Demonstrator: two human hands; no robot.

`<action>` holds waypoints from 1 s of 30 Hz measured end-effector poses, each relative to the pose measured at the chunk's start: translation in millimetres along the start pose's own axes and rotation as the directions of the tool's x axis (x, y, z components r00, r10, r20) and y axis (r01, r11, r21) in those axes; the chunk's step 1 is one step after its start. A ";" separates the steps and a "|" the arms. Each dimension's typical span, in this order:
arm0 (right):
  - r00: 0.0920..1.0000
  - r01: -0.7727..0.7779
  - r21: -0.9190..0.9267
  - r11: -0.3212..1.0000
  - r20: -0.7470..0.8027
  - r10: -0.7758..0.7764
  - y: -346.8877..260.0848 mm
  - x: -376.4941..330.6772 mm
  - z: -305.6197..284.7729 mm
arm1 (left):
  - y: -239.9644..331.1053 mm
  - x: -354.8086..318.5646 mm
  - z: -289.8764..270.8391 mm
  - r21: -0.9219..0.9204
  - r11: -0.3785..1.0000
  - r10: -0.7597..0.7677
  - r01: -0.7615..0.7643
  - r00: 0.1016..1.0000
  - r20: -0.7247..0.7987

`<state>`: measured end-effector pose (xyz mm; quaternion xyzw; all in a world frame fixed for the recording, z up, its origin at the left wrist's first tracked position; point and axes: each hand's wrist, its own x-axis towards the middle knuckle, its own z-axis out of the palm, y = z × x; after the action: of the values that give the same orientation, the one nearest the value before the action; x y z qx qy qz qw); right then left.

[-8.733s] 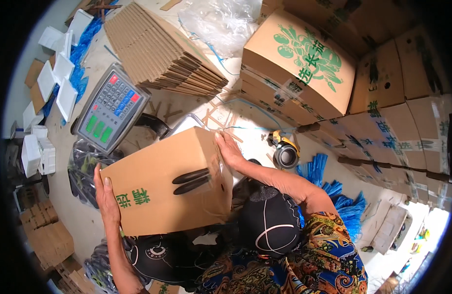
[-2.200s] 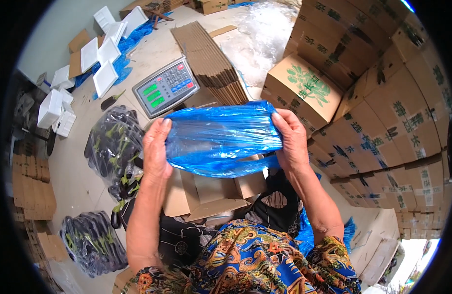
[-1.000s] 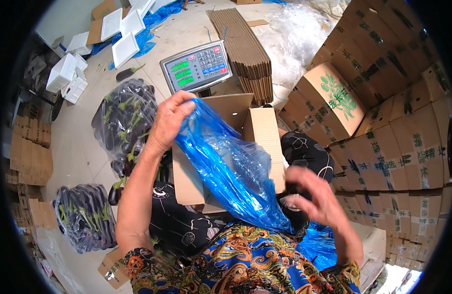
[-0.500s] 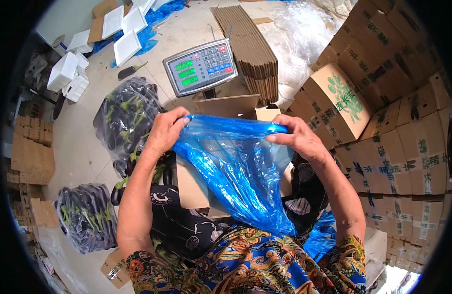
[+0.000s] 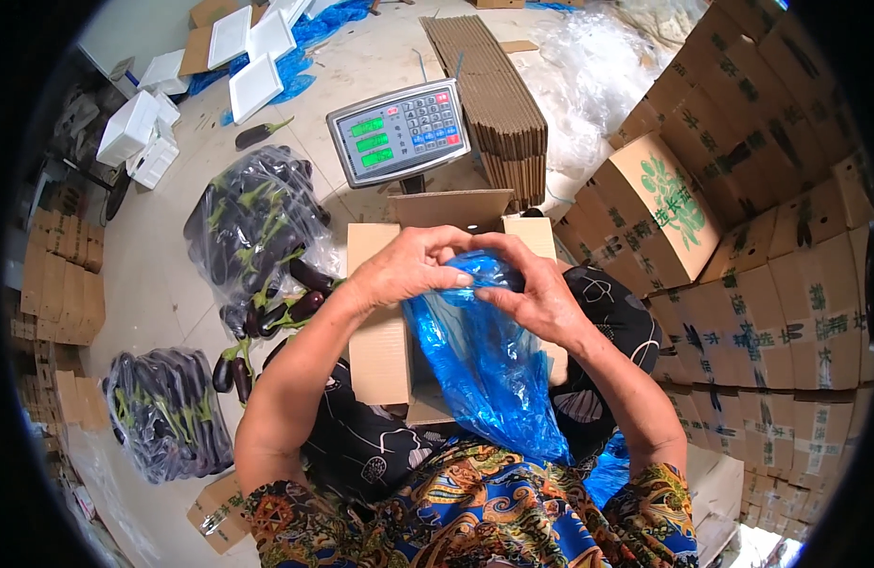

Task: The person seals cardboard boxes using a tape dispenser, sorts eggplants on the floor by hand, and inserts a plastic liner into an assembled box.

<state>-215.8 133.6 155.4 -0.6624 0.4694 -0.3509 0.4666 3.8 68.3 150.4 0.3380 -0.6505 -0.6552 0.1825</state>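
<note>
Both hands, left (image 5: 410,270) and right (image 5: 536,298), pinch the thin blue plastic bag (image 5: 484,379) closed-fingered above the open brown cardboard box (image 5: 380,331); rubbing its mouth layers apart should open it cleanly.

Single view: head-worn fisheye, left of pair, looking steeply down over person's chest. Close range: both hands, left hand (image 5: 409,270) and right hand (image 5: 536,293), near frame centre above open carton (image 5: 385,331). Floor, weighing scale (image 5: 399,133) farther up frame. Edges bend toward dark rim.
</note>
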 end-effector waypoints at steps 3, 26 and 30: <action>0.999 0.003 -0.029 1.000 -0.036 -0.005 -0.7 -8.3 -5.0 | 2.5 -11.2 -12.9 -0.061 0.997 -0.049 0.046 0.998 -0.041; 0.977 -0.147 0.101 0.984 0.169 0.129 -12.3 -1.1 -15.4 | -6.8 -7.4 -32.0 -0.160 0.881 0.305 -0.444 0.793 -0.527; 0.952 -0.303 0.135 0.944 0.095 0.292 -6.1 31.4 10.6 | -6.6 2.1 -19.7 -0.072 0.904 0.288 -0.422 0.724 -0.626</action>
<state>-194.7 107.6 158.7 -0.5602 0.5191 -0.2855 0.5789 17.0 53.1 145.0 0.3756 -0.5382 -0.5305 0.5365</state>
